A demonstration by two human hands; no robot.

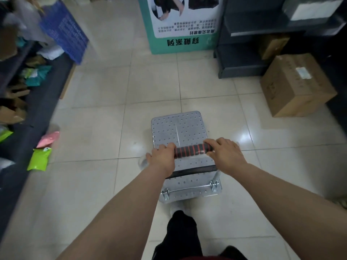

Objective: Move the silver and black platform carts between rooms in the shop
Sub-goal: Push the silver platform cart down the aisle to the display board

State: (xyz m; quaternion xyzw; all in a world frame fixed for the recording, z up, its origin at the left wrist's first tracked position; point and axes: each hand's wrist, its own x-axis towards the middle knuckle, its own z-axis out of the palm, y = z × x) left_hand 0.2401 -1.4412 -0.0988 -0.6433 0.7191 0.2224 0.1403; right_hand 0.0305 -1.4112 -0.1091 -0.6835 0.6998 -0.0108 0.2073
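A silver platform cart [178,128] with a perforated metal deck stands on the tiled floor right in front of me. Its handle [191,150] has a black grip with red rings. My left hand [162,158] is closed around the left end of that handle. My right hand [224,152] is wrapped over the right end. The deck carries nothing. My dark trouser leg shows behind the cart's near edge.
Dark shelving with packets lines the left side [24,113]. A blue crate [63,32] leans at upper left. A green and white sign board [182,25] stands ahead. A cardboard box [294,85] and dark shelves [242,45] sit at right. Pale tiled floor [112,87] runs between them.
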